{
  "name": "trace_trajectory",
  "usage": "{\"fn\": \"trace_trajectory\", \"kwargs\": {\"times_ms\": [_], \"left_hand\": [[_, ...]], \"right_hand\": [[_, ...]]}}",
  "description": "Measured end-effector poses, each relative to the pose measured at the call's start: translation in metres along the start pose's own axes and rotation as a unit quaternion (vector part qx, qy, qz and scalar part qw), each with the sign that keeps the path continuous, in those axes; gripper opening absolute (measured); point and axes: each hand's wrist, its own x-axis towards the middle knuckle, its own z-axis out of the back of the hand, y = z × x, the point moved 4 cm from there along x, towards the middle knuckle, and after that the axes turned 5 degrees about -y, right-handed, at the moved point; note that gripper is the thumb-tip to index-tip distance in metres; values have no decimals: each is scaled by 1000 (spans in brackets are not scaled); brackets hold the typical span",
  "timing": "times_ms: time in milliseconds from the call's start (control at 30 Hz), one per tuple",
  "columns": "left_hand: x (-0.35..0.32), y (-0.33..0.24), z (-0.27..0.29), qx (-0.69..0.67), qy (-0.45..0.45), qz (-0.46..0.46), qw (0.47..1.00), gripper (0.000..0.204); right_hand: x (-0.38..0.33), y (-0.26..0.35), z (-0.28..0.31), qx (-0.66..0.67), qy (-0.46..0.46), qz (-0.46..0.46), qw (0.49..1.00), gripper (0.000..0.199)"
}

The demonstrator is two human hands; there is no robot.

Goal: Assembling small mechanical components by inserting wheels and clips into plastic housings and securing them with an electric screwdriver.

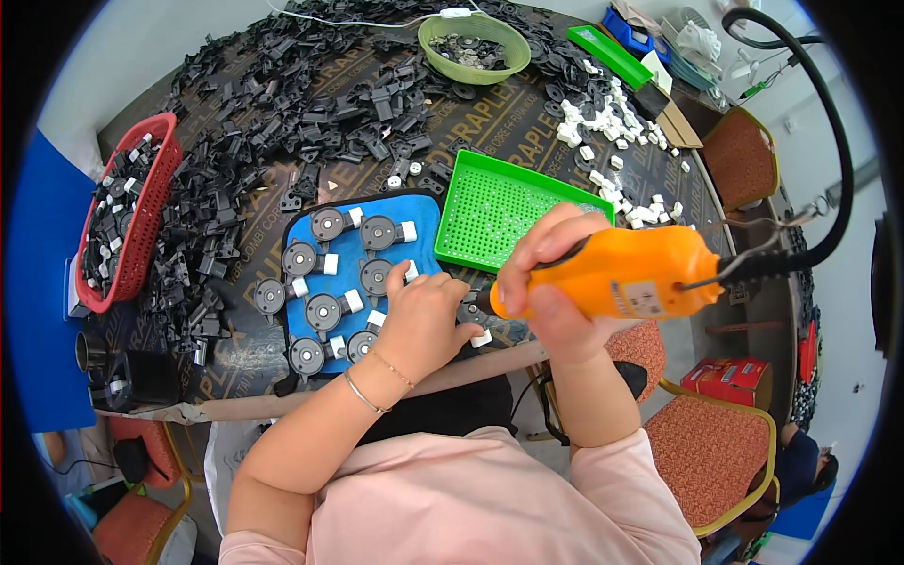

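My right hand (562,282) is closed round an orange electric screwdriver (640,273) held nearly level, its dark tip pointing left. By that tip, the thumb and fingers of my left hand (424,315) pinch a dark grey caster-like part (474,309) with a white block (481,338); my fingers partly hide it. Under and beside my left hand lies a blue cloth pad (353,273). Several similar round grey parts (324,312) with white blocks rest on it, some partly covered by my hand and wrist.
A green perforated tray (485,202) stands beyond my hands. Black plastic pieces (282,85) heap at the far left, white blocks (617,122) at the far right. A red basket (169,169) of parts and a green bowl (431,61) flank them. The screwdriver's black cable (843,141) hangs at right.
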Motion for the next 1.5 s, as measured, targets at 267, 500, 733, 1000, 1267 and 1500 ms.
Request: {"fn": "trace_trajectory", "kwargs": {"times_ms": [267, 500, 733, 1000, 1267, 1500], "left_hand": [[-1, 5, -8, -4, -32, -10, 999, 34], [1, 2, -5, -4, -37, -19, 999, 32], [5, 0, -4, 12, -4, -10, 1000, 31], [0, -23, 7, 101, -68, -68, 990, 37], [-15, 11, 68, 135, -113, 13, 984, 46], [-20, 40, 78, 109, -89, 97, 985, 52]], "right_hand": [[-4, -11, -9, -75, 45, -27, 996, 26], [-3, -13, -11, -57, 62, -22, 996, 24], [11, -11, 3, -16, 71, -19, 997, 28], [22, -10, 59, -77, -115, -30, 990, 25], [20, -31, 63, -72, -128, -45, 988, 23], [19, -33, 67, -83, -134, -38, 987, 23]]}}
